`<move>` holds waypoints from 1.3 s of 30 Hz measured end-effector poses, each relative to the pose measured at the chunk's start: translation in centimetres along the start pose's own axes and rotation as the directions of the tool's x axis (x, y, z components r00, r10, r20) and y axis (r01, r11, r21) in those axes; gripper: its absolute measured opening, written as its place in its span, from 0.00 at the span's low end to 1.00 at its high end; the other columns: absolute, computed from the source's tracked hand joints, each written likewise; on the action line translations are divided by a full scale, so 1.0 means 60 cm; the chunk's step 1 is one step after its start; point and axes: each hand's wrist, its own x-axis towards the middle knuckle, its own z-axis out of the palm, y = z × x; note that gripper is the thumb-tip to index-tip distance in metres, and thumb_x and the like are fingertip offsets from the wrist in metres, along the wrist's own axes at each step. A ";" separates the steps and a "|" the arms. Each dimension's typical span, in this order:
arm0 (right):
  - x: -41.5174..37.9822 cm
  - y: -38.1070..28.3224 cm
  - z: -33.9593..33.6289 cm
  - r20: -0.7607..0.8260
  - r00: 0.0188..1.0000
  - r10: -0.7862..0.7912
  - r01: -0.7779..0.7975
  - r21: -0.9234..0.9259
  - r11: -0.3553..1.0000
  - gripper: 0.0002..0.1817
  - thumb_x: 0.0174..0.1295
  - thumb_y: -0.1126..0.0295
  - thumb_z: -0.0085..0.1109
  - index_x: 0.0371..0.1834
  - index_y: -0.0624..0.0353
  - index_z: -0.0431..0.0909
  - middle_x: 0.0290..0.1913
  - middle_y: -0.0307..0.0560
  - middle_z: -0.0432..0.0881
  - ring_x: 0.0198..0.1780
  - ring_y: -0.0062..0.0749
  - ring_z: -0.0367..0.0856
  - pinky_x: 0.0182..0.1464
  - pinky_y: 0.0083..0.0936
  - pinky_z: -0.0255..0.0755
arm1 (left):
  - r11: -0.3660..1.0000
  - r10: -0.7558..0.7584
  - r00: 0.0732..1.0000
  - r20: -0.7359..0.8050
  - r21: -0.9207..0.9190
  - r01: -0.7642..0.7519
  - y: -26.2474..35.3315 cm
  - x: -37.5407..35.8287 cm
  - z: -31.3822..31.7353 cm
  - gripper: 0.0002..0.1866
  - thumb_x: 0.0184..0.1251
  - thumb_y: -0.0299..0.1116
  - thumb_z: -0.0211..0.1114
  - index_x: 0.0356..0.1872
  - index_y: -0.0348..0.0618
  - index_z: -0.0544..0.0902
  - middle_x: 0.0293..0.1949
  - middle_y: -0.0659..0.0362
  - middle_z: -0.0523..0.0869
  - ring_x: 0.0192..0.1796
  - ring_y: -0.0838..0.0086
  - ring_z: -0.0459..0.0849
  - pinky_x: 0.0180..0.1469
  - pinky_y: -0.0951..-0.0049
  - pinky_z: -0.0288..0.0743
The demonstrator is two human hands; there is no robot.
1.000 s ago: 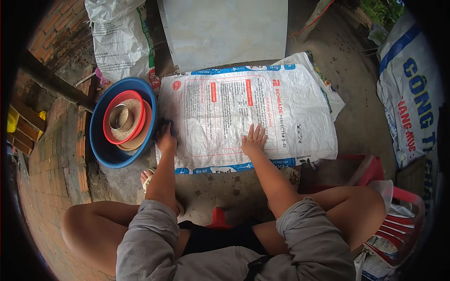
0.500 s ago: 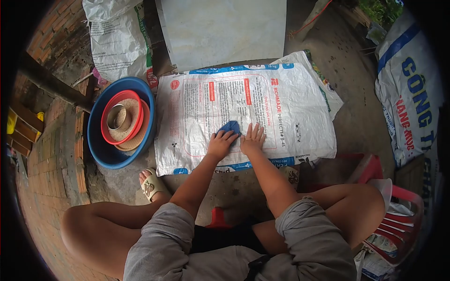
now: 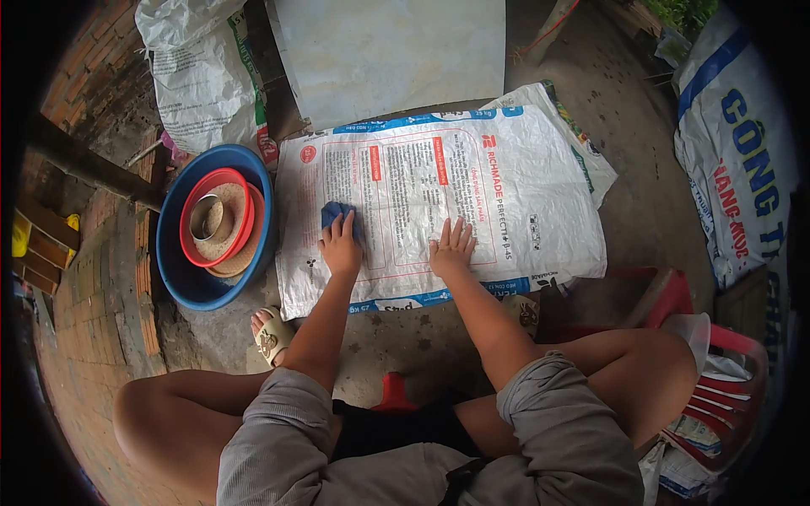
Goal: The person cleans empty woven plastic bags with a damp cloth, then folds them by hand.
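Note:
A white woven feed sack (image 3: 405,194) with red and blue print lies flat on the ground in front of me. My left hand (image 3: 342,246) presses a crumpled dark blue cloth (image 3: 334,212) onto its left half, fingertips over the cloth. On the middle of the same sack, my right hand (image 3: 452,250) rests palm down with fingers spread and nothing in it. Part of the cloth is hidden under my left fingers.
A blue basin (image 3: 171,274) left of the sack contains a red bowl (image 3: 192,176) and a metal cup (image 3: 207,218) in grain-like material. Behind stands a pale flat board (image 3: 392,55). Printed sacks (image 3: 734,160) stand at right, near a red plastic chair (image 3: 742,341).
My left hand has slid the blue cloth leftward across the sack, away from my right hand. My right hand stays almost in place. The view has shifted slightly.

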 end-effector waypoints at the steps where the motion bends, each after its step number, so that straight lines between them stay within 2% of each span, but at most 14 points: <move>1: -0.001 0.000 0.000 0.000 1.000 0.004 -0.004 0.001 1.000 0.40 0.75 0.47 0.29 0.81 0.52 0.27 0.81 0.55 0.20 0.81 0.58 0.21 0.77 0.56 0.22 | 0.989 0.114 0.992 0.053 -0.098 -0.109 0.048 -0.015 -0.010 0.34 0.56 0.24 0.60 0.67 0.65 0.73 0.66 0.64 0.75 0.64 0.60 0.72 0.63 0.54 0.64; 5: 0.003 -0.004 0.002 0.003 1.000 0.027 -0.026 -0.097 0.995 0.40 0.75 0.47 0.29 0.81 0.52 0.27 0.81 0.55 0.21 0.81 0.58 0.21 0.77 0.56 0.23 | 0.732 0.681 0.712 0.170 -0.183 -0.656 0.136 -0.075 0.022 0.33 0.59 0.26 0.59 0.68 0.65 0.73 0.67 0.65 0.74 0.65 0.61 0.71 0.62 0.55 0.64; 10: 0.001 0.000 0.002 -0.008 1.000 0.002 -0.002 -0.015 1.000 0.39 0.76 0.48 0.28 0.81 0.52 0.27 0.81 0.55 0.21 0.81 0.58 0.21 0.78 0.55 0.23 | 0.817 0.577 0.785 0.225 -0.153 -0.557 0.069 -0.050 0.008 0.28 0.59 0.28 0.60 0.61 0.71 0.78 0.67 0.67 0.75 0.65 0.61 0.71 0.62 0.56 0.65; 14: -0.001 -0.003 -0.008 0.021 1.000 0.008 -0.008 -0.012 1.000 0.39 0.76 0.48 0.28 0.81 0.52 0.27 0.81 0.55 0.21 0.81 0.58 0.21 0.77 0.56 0.23 | 0.992 0.121 0.970 0.210 0.006 -0.125 -0.036 -0.001 -0.009 0.32 0.52 0.23 0.62 0.59 0.70 0.79 0.66 0.67 0.75 0.65 0.59 0.71 0.64 0.55 0.64; 17: 0.001 -0.001 -0.002 0.003 1.000 -0.004 0.004 0.019 1.000 0.40 0.75 0.47 0.29 0.81 0.53 0.27 0.81 0.56 0.20 0.81 0.58 0.20 0.77 0.57 0.23 | 0.925 -0.363 0.923 0.124 -0.073 0.374 -0.072 0.024 -0.030 0.29 0.55 0.24 0.58 0.59 0.68 0.80 0.64 0.64 0.77 0.65 0.57 0.72 0.67 0.52 0.62; 20: 0.006 -0.030 -0.029 0.040 0.998 0.056 -0.053 -0.069 0.996 0.42 0.74 0.44 0.33 0.81 0.54 0.30 0.82 0.58 0.26 0.81 0.62 0.24 0.76 0.61 0.26 | 0.823 -0.484 0.873 0.055 -0.309 0.476 -0.108 0.051 0.032 0.31 0.54 0.23 0.58 0.61 0.64 0.79 0.64 0.61 0.77 0.63 0.54 0.73 0.64 0.51 0.67; 23: 0.028 -0.072 -0.058 0.033 0.993 0.114 -0.118 0.236 0.965 0.45 0.71 0.40 0.40 0.81 0.57 0.41 0.81 0.63 0.34 0.81 0.60 0.34 0.77 0.56 0.35 | 0.323 -0.538 0.829 0.156 -0.869 0.374 -0.033 0.073 0.020 0.26 0.62 0.21 0.52 0.63 0.44 0.76 0.62 0.51 0.78 0.56 0.62 0.82 0.62 0.68 0.71; 25: 0.070 -0.089 -0.032 -0.177 0.979 -0.103 0.194 0.962 0.194 0.47 0.67 0.35 0.48 0.78 0.60 0.54 0.79 0.63 0.50 0.80 0.53 0.47 0.77 0.43 0.45 | -0.013 -0.266 0.871 0.414 -0.905 0.426 0.062 0.077 -0.017 0.25 0.72 0.28 0.53 0.70 0.47 0.70 0.64 0.57 0.77 0.61 0.70 0.78 0.63 0.71 0.70; 27: 0.033 -0.129 -0.092 -0.082 0.989 -0.122 0.050 0.968 -0.246 0.46 0.64 0.35 0.54 0.73 0.61 0.63 0.73 0.59 0.63 0.75 0.43 0.60 0.73 0.33 0.54 | -0.014 0.142 0.786 0.601 -0.793 0.609 0.159 0.070 -0.065 0.30 0.79 0.51 0.47 0.76 0.48 0.62 0.73 0.55 0.66 0.74 0.67 0.63 0.75 0.67 0.52; 29: 0.042 -0.111 -0.123 0.079 0.968 -0.238 -0.170 0.904 -0.392 0.37 0.63 0.45 0.64 0.68 0.59 0.68 0.61 0.50 0.76 0.60 0.34 0.76 0.62 0.34 0.69 | 0.153 0.310 0.782 0.541 -0.840 0.521 0.207 0.073 -0.075 0.37 0.78 0.62 0.37 0.79 0.50 0.51 0.80 0.55 0.49 0.81 0.65 0.44 0.79 0.67 0.35; 33: 0.074 -0.074 -0.159 0.038 0.985 -0.169 -0.104 0.908 -0.405 0.22 0.62 0.57 0.67 0.54 0.58 0.78 0.46 0.43 0.83 0.45 0.31 0.82 0.50 0.29 0.75 | 0.256 0.280 0.863 0.420 -0.899 0.354 0.214 0.112 -0.094 0.34 0.81 0.56 0.34 0.79 0.48 0.49 0.80 0.51 0.48 0.82 0.59 0.42 0.78 0.55 0.40; 35: 0.090 -0.074 -0.153 -0.256 0.952 0.170 0.275 0.956 -0.102 0.19 0.60 0.62 0.66 0.52 0.60 0.78 0.44 0.45 0.84 0.44 0.35 0.83 0.49 0.32 0.75 | 0.746 0.197 0.975 0.101 -0.661 -0.083 0.171 0.139 -0.050 0.33 0.79 0.55 0.41 0.79 0.56 0.52 0.79 0.49 0.54 0.80 0.49 0.46 0.76 0.46 0.46; 37: 0.088 -0.073 -0.142 -0.512 0.822 0.251 0.375 0.817 0.439 0.21 0.57 0.68 0.64 0.54 0.61 0.76 0.43 0.56 0.81 0.44 0.53 0.81 0.48 0.42 0.74 | 0.916 -0.059 0.978 0.202 -0.378 0.133 0.142 0.127 -0.050 0.31 0.77 0.51 0.46 0.78 0.64 0.56 0.77 0.46 0.58 0.78 0.42 0.51 0.76 0.41 0.43; 39: 0.054 -0.089 -0.125 -0.725 0.687 0.036 0.553 0.555 0.621 0.25 0.54 0.69 0.64 0.57 0.59 0.75 0.47 0.58 0.79 0.48 0.57 0.79 0.49 0.44 0.74 | 0.935 -0.098 0.953 0.288 -0.301 0.187 0.093 0.104 0.000 0.30 0.76 0.55 0.45 0.77 0.74 0.55 0.79 0.49 0.53 0.79 0.41 0.46 0.72 0.29 0.40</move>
